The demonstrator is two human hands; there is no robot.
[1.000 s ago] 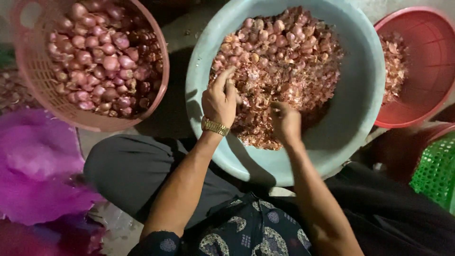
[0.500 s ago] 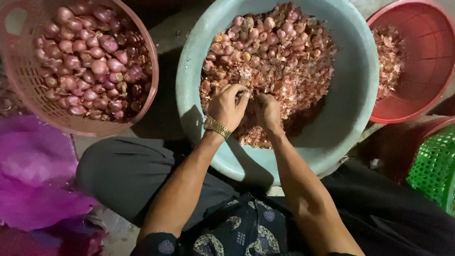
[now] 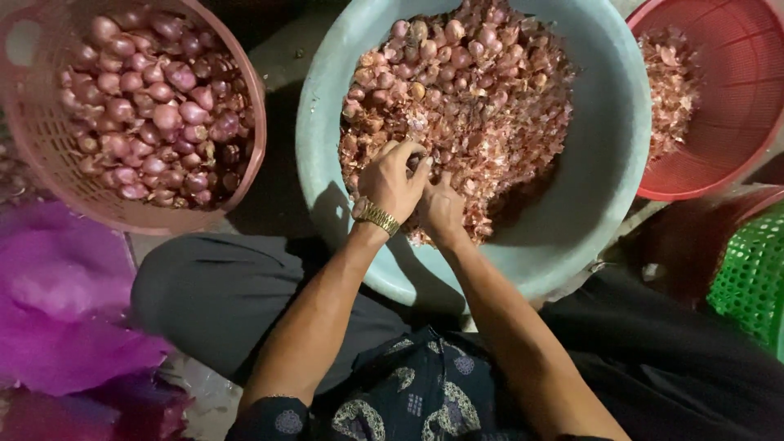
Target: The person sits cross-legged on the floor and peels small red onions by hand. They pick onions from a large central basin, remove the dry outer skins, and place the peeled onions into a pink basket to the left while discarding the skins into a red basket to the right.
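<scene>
Pale-green basin (image 3: pixel 608 196), left hand (image 3: pixel 394 181) and right hand (image 3: pixel 442 209) together, fingers curled into shallot pile (image 3: pixel 474 90), grip unclear.

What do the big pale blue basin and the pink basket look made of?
The basin looks like moulded plastic: smooth, evenly coloured, slightly glossy wall. The pink basket also seems plastic, its wall an open lattice of small holes with a solid rim.

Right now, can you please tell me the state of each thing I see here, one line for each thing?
Left hand: fingers bent, resting on the onion pile.
Right hand: fingers curled into the pile; grip hidden.
Big basin: partly filled with onions and loose skins.
Pink basket: nearly full of peeled onions.
Red basket: some skins inside.
Green basket: contents out of view.
</scene>
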